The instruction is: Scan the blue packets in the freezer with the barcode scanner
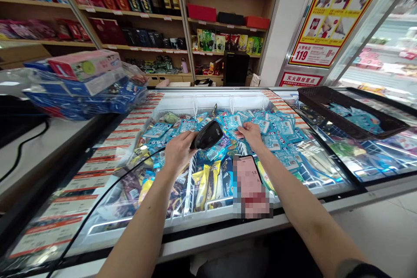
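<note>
My left hand (178,148) is closed round the handle of a black barcode scanner (210,134), its head tilted to the right over a chest freezer (208,97). A black cord (122,177) trails from it toward the lower left. Between the fingertips of my right hand (250,134) is the edge of a light blue ice cream packet (232,121), with a printed label facing up. Many similar blue packets (282,128) lie under and around this hand. Yellow wrapped ice creams (203,184) stand in a wire basket below. A phone (247,173), partly blurred, lies near my right forearm.
On the left, a plastic bag of blue and pink boxes (87,80) rests on the counter. A dark brown crate (355,115) holding blue packets sits at the right. Price labels (94,169) line the freezer glass. Stocked shelves (133,11) stand behind.
</note>
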The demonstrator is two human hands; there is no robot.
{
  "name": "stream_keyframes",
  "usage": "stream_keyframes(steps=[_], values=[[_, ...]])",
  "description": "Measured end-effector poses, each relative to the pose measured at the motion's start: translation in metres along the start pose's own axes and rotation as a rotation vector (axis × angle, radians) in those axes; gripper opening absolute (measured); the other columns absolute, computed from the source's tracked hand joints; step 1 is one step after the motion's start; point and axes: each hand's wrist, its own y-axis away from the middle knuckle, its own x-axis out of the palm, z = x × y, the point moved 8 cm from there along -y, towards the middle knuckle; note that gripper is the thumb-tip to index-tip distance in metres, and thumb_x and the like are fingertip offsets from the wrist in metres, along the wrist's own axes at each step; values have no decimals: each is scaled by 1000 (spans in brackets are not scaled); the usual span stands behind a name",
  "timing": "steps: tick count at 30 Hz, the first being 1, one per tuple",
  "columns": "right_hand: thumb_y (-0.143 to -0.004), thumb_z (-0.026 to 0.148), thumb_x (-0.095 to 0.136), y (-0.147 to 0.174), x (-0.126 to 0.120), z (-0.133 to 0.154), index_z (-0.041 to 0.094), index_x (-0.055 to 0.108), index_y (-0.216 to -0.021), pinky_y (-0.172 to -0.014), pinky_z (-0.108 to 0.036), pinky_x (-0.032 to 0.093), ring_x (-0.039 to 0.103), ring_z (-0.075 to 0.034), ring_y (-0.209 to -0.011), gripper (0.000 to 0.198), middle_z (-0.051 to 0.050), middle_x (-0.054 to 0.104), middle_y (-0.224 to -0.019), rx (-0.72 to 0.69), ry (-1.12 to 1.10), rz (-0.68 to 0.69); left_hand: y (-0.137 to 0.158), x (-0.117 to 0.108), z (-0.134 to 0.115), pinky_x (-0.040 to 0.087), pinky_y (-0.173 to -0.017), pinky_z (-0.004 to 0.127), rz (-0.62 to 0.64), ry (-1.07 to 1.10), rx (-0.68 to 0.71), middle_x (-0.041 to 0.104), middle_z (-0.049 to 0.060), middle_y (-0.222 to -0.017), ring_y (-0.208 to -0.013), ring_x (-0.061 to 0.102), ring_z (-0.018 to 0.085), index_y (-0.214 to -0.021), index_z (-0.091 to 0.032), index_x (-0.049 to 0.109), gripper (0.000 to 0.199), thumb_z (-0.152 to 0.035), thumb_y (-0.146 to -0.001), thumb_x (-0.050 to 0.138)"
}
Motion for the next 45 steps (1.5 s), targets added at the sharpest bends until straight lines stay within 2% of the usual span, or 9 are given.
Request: stream_keyframes(steps=[15, 21, 24, 28, 31, 35, 37, 40, 45], values=[[-65, 38, 66, 1, 0, 2, 23, 51, -71, -59, -38, 59, 69, -24, -68, 22, 0, 64, -61, -17, 43, -2, -1, -2, -6, 44, -71, 31, -15, 35, 47, 66, 7, -100, -94, 61, 23, -114, -22, 57, 38, -22, -76, 55], [-66, 43, 64, 1, 0, 5, 23, 51, -76, -60, -36, 59, 69, -22, -66, 26, 1, 63, -64, -26, 23, -12, 0, 1, -2, 43, -71, 31, -8, 30, 34, 66, 6, -100, -94, 61, 24, -114, -22, 57, 38, -22, -76, 55], [-67, 45, 63, -1, -7, 10, 23, 53, -83, -59, -36, 58, 68, -21, -63, 29, 2, 63, -63, -28, 33, -49, 1, 3, 1, 43, -70, 31, -7, 15, 22, 66, 6, -100, -93, 61, 24, -115, -22, 57, 36, -25, -79, 54], [-67, 44, 62, -7, -33, 19, 21, 54, -92, -52, -33, 55, 66, -21, -58, 34, 0, 64, -67, -43, 75, -161, 1, 6, 5, 43, -70, 31, -2, -13, 22, 66, 6, -101, -93, 61, 24, -115, -22, 57, 35, -26, -80, 54], [-70, 43, 57, -10, -60, 27, 18, 57, -96, -53, -34, 52, 64, -20, -56, 35, -2, 65, -69, -71, 236, -283, 2, 6, 6, 42, -69, 30, -7, -26, 17, 66, 6, -102, -92, 61, 23, -113, -22, 58, 34, -26, -80, 53], [-78, 37, 46, -7, -84, 49, 13, 61, -105, -77, -38, 48, 64, -24, -73, 38, -6, 67, -68, -215, 613, -451, 2, 3, 9, 41, -67, 30, -17, -39, -8, 66, 6, -100, -91, 61, 23, -112, -22, 58, 33, -26, -80, 52], [-80, 32, 43, -5, -86, 58, 12, 60, -108, -82, -38, 44, 62, -24, -80, 39, -9, 68, -77, -277, 768, -496, 2, 1, 12, 41, -66, 30, -25, -49, -31, 66, 6, -97, -90, 61, 23, -112, -22, 59, 34, -26, -79, 52], [-82, 27, 39, 0, -84, 64, 11, 57, -115, -82, -37, 42, 59, -24, -85, 40, -11, 67, -89, -312, 900, -509, 1, -1, 14, 40, -65, 30, -34, -48, -50, 66, 6, -95, -90, 61, 23, -112, -22, 59, 33, -27, -80, 52], [-86, 28, 41, 13, -75, 77, 17, 62, -113, -86, -38, 38, 48, -28, -104, 36, -15, 55, -116, -368, 1094, -541, 2, -3, 15, 39, -62, 30, -50, -49, -49, 66, 6, -94, -89, 61, 23, -111, -22, 60, 32, -28, -80, 51]])
